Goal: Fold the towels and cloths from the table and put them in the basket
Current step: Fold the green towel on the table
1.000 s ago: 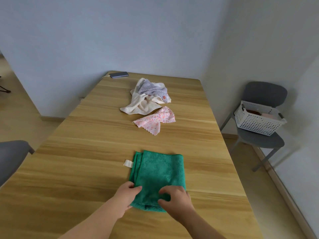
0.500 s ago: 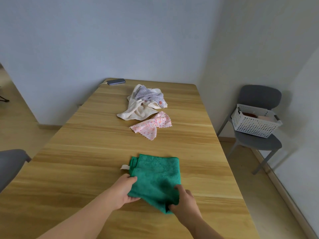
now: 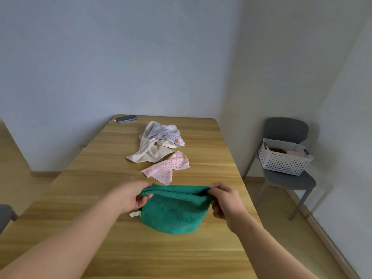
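Both hands are holding the green towel (image 3: 173,214) up by its top edge, over the near middle of the tabletop (image 3: 80,198).

Left hand (image 3: 132,198): its grip is pinching the towel's upper left corner, thumb on the near side and fingers behind the fabric.

Right hand (image 3: 225,200): its grip is pinching the upper right corner, with the fingers curling around the bunched edge.

The top edge is stretching between the two hands, showing doubled layers. The body of the towel is sagging below in a rounded pouch. Cannot tell whether its lower curve is touching the wood. A small white tag (image 3: 135,214) is sticking out at the lower left, just under the left hand.

Farther along the tabletop, a pink cloth (image 3: 167,170) is lying unfolded and flat. Just beyond it, a cream towel (image 3: 149,152) is lying crumpled, with a grey dotted cloth (image 3: 163,132) heaped on top of it. A phone (image 3: 126,118) is sitting at the far left corner, with a cable running off it.

The white basket (image 3: 281,162) is sitting on the seat of a grey chair (image 3: 287,178), to the right of the tabletop and well apart from the hands. Something brown and something pink are lying inside it.
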